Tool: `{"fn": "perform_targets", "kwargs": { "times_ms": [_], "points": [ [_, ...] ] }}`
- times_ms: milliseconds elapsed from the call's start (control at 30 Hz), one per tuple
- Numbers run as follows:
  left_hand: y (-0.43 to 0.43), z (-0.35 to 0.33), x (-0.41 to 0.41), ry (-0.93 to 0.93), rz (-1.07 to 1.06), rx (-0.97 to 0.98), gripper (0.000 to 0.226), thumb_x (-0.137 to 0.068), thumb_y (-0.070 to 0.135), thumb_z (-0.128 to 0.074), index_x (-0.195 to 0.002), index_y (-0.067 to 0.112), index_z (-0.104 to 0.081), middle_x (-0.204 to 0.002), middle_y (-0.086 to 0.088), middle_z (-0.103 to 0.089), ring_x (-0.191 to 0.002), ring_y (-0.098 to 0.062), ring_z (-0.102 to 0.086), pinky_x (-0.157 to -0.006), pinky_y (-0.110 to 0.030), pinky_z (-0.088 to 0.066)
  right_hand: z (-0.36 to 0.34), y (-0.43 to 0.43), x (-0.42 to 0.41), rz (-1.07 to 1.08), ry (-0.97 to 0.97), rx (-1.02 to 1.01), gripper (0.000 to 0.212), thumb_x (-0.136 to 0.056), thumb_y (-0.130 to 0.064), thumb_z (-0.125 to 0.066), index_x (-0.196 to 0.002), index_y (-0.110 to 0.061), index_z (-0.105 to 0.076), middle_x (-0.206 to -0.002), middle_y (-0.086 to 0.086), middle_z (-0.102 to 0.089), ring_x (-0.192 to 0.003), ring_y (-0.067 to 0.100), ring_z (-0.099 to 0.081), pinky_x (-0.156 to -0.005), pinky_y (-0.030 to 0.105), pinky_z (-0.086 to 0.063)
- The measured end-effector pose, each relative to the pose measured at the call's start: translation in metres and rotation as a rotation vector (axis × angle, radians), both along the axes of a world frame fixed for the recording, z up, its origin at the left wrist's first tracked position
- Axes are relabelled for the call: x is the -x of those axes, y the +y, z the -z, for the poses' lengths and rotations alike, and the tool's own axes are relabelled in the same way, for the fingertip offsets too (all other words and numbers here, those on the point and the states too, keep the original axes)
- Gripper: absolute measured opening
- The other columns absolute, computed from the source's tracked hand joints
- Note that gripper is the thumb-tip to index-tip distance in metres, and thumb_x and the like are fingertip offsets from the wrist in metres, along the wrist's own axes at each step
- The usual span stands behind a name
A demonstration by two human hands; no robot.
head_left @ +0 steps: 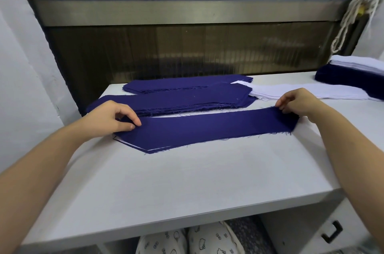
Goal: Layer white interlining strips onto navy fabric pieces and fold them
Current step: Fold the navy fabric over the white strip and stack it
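Observation:
A long navy fabric piece [207, 127] lies flat across the white table [187, 181]. A thin white interlining edge [158, 148] peeks out under its lower left corner. My left hand [112, 117] pinches the left end of the piece between thumb and fingers. My right hand [295, 101] pinches the right end with curled fingers. Behind it sit two stacks of navy pieces [176, 96] and a pile of white interlining strips [301, 92].
At the far right stands a taller stack of navy pieces topped with white strips [353, 70]. White cords [351, 10] hang at the upper right. A dark machine panel [166, 50] rises behind the table. A drawer handle [331, 232] and patterned slippers [187, 241] lie below the table edge.

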State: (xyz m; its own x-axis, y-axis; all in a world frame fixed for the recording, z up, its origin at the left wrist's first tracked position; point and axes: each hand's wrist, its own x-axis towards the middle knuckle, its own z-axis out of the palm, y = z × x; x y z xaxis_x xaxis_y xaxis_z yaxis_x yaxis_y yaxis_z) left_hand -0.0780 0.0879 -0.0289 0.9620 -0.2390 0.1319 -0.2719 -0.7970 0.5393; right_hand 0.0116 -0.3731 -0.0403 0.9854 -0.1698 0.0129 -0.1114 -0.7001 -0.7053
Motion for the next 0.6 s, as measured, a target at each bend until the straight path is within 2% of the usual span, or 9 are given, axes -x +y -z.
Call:
{"fn": "perform_targets", "kwargs": {
  "times_ms": [167, 300, 467, 600],
  "points": [
    [0.0025, 0.0000, 0.0012, 0.027, -0.002, 0.125, 0.034, -0.082, -0.006, -0.066, -0.076, 0.026, -0.074, -0.090, 0.010, -0.071, -0.092, -0.006, -0.062, -0.077, -0.014, -0.049, 0.0010, -0.0009, -0.0013, 0.005, -0.009, 0.022, 0.030, -0.080, 0.013, -0.057, -0.067, -0.013, -0.064, -0.076, 0.012, -0.060, -0.074, 0.025, -0.050, -0.053, 0.026, -0.037],
    [0.0002, 0.0005, 0.0013, 0.053, 0.013, 0.063, 0.030, -0.082, -0.006, -0.065, -0.078, 0.023, -0.074, -0.093, 0.007, -0.070, -0.094, -0.009, -0.062, -0.082, -0.022, -0.048, 0.0008, -0.0008, -0.0012, 0.005, -0.009, 0.040, 0.030, -0.080, 0.012, -0.056, -0.067, -0.013, -0.064, -0.076, 0.012, -0.060, -0.074, 0.025, -0.050, -0.052, 0.027, -0.036],
    [-0.0024, -0.0009, 0.0015, 0.068, 0.036, 0.026, 0.031, -0.081, -0.007, -0.065, -0.077, 0.022, -0.073, -0.091, 0.007, -0.070, -0.089, -0.003, -0.062, -0.074, -0.009, -0.046, 0.0004, 0.0000, -0.0002, 0.008, -0.005, 0.045, 0.029, -0.080, 0.013, -0.057, -0.069, -0.012, -0.064, -0.070, 0.009, -0.058, -0.066, 0.022, -0.047, -0.051, 0.026, -0.035],
    [-0.0038, -0.0006, 0.0021, 0.063, 0.065, -0.041, 0.032, -0.081, -0.008, -0.065, -0.080, 0.023, -0.072, -0.095, 0.008, -0.068, -0.094, -0.005, -0.061, -0.079, -0.011, -0.045, 0.0003, -0.0004, 0.0004, 0.003, 0.004, 0.066, 0.026, -0.079, 0.014, -0.056, -0.074, -0.010, -0.066, -0.069, 0.008, -0.058, -0.064, 0.021, -0.047, -0.051, 0.026, -0.035]
  ]
}}
